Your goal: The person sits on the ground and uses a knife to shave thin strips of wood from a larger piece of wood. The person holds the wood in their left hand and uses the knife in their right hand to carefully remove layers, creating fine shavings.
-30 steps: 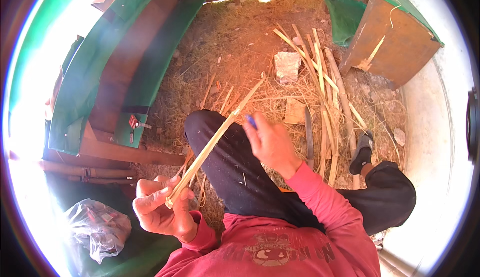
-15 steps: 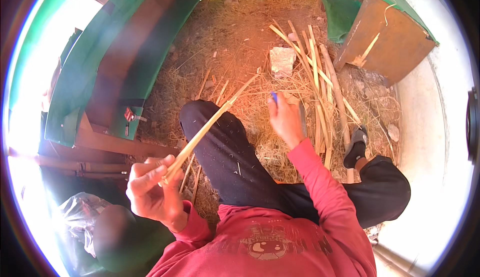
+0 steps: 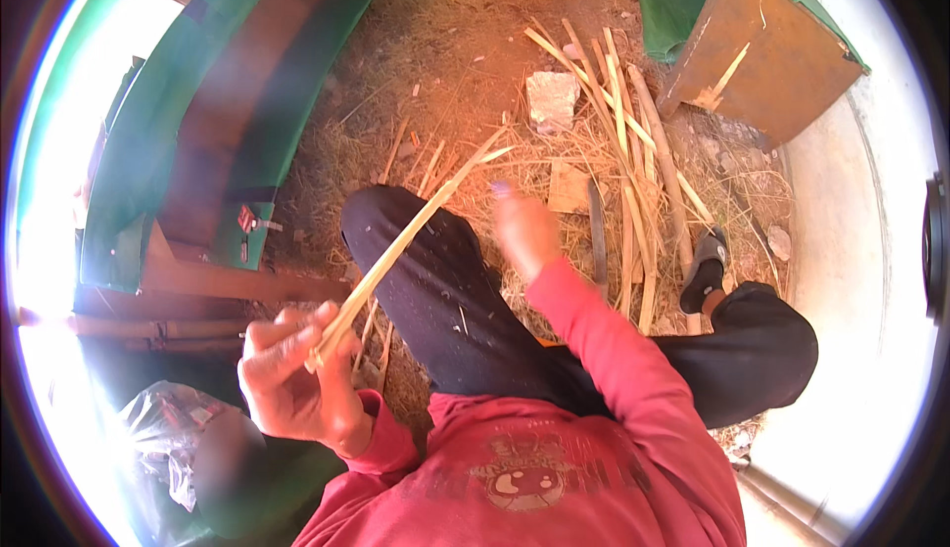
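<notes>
My left hand (image 3: 297, 374) is closed on the near end of a long, pale split-wood strip (image 3: 396, 245). The strip slants up and away over my left knee, and a thin sliver (image 3: 495, 154) splits off near its far tip. My right hand (image 3: 527, 230), smeared by motion, is closed just right of that knee, apart from the strip. A small blue thing (image 3: 500, 189) shows at its fingertips; its kind cannot be made out. Right of this hand, a dark, flat, blade-like piece (image 3: 598, 235) lies on the ground beside a small wooden block (image 3: 568, 187).
Long pale strips (image 3: 638, 211) and a round pole (image 3: 675, 191) lie to the right on straw-strewn ground. A pale stone block (image 3: 552, 100) sits at their far left. Green-covered boards (image 3: 252, 122) line the left, and a wooden panel (image 3: 762, 77) stands at right. A clear plastic bag (image 3: 168, 428) is at lower left.
My right hand has moved left toward the strip, uncovering the wooden block and the dark flat piece. The sliver at the strip's far end now stands out from it. My left hand keeps its hold.
</notes>
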Tool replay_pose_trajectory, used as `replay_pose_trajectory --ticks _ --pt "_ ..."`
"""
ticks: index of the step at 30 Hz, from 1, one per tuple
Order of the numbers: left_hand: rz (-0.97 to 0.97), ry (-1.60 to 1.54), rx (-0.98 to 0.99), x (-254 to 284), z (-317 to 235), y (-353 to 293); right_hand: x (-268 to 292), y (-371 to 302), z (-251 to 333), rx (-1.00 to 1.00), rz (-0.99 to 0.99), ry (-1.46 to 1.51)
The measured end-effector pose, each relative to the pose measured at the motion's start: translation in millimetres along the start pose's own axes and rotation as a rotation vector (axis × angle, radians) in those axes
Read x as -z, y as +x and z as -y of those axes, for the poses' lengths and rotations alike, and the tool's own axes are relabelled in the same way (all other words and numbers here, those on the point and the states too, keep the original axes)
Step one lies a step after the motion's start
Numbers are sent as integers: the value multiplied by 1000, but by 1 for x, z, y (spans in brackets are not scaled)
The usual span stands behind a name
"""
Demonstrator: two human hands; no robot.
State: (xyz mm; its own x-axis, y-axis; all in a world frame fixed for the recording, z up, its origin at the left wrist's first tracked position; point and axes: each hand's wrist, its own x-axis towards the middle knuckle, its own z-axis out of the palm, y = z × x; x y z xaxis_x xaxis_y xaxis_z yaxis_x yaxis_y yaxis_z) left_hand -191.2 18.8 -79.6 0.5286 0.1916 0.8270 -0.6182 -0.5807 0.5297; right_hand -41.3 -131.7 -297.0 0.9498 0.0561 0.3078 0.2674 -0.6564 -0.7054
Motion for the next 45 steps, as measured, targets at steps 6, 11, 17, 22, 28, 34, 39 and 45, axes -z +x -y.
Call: replay_pose_trajectory --ticks 6,11,17,22,28,34,39,45 --pt "-25 -13 86 8 0 -15 18 -3 -30 -276 23 -96" --pt "-51 -26 1 4 6 -5 94 8 101 106 165 311" --pt "73 11 -167 22 19 9 137 -33 152 324 364 378" --pt "223 -44 -232 24 18 16 141 -51 160 340 307 316" --pt "207 6 -193 29 19 14 117 -47 148 303 226 225" --pt "131 -22 -64 20 7 3 112 -47 147 343 156 213" --pt "162 21 -44 21 2 5 126 -57 155 283 255 165" --pt "110 128 -30 26 2 2 107 -50 146 332 165 168"
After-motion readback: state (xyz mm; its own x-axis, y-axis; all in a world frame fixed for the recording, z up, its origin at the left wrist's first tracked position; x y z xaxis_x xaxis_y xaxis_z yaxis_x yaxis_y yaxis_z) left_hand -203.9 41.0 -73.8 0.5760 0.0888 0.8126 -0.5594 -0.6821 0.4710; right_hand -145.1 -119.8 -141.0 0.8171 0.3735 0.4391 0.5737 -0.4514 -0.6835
